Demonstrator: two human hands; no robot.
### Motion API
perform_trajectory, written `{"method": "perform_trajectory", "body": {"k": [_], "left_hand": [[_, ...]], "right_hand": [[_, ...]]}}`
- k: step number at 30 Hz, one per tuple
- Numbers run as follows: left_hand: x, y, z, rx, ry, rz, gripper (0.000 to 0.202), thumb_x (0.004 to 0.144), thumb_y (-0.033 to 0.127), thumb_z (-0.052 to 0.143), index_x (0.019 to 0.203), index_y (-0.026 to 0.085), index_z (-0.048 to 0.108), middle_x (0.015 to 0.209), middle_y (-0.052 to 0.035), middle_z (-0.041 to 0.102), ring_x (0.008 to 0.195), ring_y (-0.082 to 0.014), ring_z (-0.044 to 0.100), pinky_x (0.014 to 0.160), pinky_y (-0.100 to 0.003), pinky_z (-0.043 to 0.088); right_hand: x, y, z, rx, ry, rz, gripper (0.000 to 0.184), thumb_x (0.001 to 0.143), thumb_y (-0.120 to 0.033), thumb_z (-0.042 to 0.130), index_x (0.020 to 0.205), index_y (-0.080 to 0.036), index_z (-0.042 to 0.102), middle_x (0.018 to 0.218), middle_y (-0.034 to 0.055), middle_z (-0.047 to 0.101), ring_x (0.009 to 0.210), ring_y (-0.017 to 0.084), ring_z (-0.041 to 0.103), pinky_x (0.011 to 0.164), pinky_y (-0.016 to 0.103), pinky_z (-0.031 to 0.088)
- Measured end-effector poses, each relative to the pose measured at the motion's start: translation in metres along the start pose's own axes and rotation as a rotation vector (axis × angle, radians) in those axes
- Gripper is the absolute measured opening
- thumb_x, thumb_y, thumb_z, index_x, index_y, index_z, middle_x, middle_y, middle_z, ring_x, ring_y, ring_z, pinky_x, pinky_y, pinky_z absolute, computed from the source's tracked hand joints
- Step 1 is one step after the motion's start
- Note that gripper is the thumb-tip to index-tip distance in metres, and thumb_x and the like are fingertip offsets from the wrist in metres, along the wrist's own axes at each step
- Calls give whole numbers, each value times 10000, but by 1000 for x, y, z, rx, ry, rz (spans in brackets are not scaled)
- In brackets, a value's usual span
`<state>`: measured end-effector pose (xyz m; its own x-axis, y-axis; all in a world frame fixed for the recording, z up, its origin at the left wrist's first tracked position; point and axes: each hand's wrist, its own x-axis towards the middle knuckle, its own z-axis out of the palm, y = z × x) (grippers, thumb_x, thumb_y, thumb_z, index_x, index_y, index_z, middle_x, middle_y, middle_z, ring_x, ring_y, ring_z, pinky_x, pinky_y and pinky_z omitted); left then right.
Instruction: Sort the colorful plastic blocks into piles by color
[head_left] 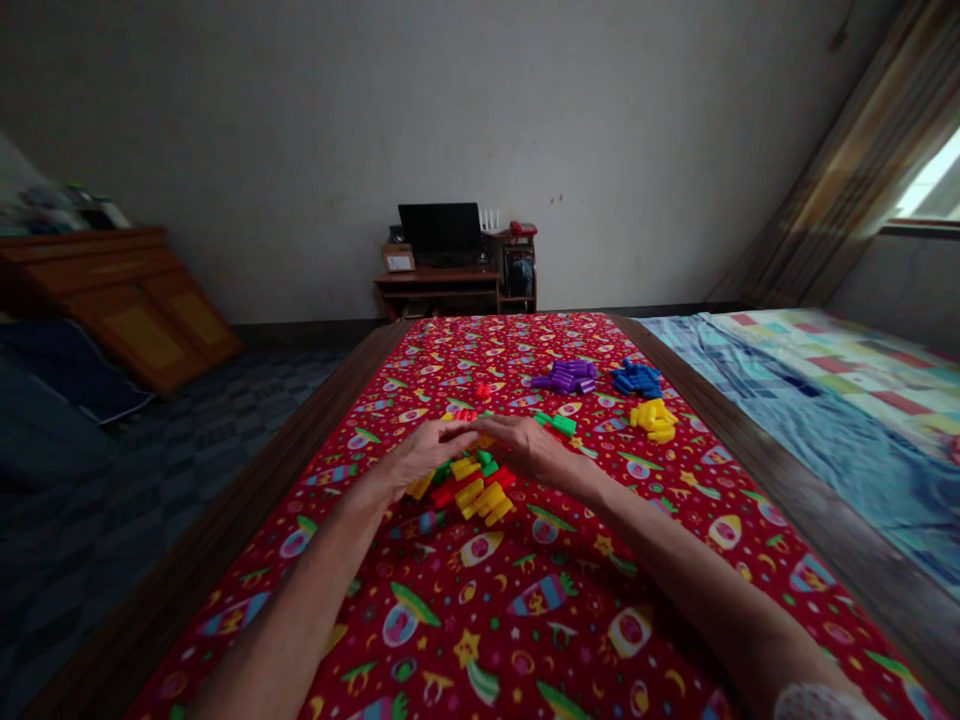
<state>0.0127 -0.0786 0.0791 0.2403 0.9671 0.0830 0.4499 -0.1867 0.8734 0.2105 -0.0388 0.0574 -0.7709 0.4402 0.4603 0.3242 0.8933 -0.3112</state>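
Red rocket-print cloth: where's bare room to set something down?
Free: cloth between the forearms, nearer than the mixed pieces; the far end beyond the purple pile. Crowded: the middle, where left hand and right hand flank the mixed pieces; rightward, around blue pile and yellow pile.

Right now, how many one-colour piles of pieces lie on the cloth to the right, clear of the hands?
3: the purple pile, the blue pile to its right, and the yellow pile just in front of the blue. None appears hidden.

Reaches in with left forearm (319,570) from seven o'clock and right forearm (667,555) from between four and five. Points left hand (431,450) toward two, right hand (531,447) toward ten, with loosely curved fingers (498,428) converging.
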Motion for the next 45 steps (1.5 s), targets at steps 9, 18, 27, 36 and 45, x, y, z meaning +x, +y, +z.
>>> {"method": "perform_trajectory", "body": {"k": [9, 18, 27, 36, 45], "left_hand": [[-8, -59, -70, 721, 182, -205, 311, 541, 479, 699, 722, 226, 697, 692, -59, 709, 684, -259, 674, 586, -287, 499], [-13, -69, -48, 362, -94, -318, 285, 499, 346, 642, 753, 231, 699, 642, -3, 682, 478, -187, 608, 390, -236, 408], [3, -44, -65, 491, 188, -42, 346, 614, 513, 666, 774, 207, 694, 690, -22, 697, 630, -202, 636, 547, -260, 484], [11, -8, 26, 376, 435, 274, 448, 789, 427, 662, 1177, 211, 603, 1061, -70, 703, 924, -221, 674, 842, -345, 547], [26, -72, -17, 624, 465, 355, 369, 910, 388, 418, 1065, 159, 663, 1211, -128, 638, 1155, -253, 581, 1039, -434, 439]], "right_hand": [[-49, 79, -82, -526, -22, 809, 367, 884, -75, 395, 1139, -138, 650, 1079, 168, 691, 971, 231, 633, 785, 281, 432], [-106, 127, -103, -569, -96, 1029, 319, 849, -164, 527, 1131, -159, 675, 1105, 151, 681, 1036, 250, 621, 783, 284, 450], [-93, 117, -111, -515, -153, 898, 275, 906, -316, 539, 1029, -136, 706, 1029, 152, 696, 935, 226, 634, 750, 266, 432], [-4, 10, -49, 272, 11, 314, 419, 915, -483, 472, 934, -131, 700, 688, 13, 638, 604, 113, 509, 585, 217, 355], [-46, 61, -108, -78, -159, 681, 260, 832, -307, 581, 633, -140, 598, 581, 12, 585, 515, 77, 449, 496, 204, 282]]}}
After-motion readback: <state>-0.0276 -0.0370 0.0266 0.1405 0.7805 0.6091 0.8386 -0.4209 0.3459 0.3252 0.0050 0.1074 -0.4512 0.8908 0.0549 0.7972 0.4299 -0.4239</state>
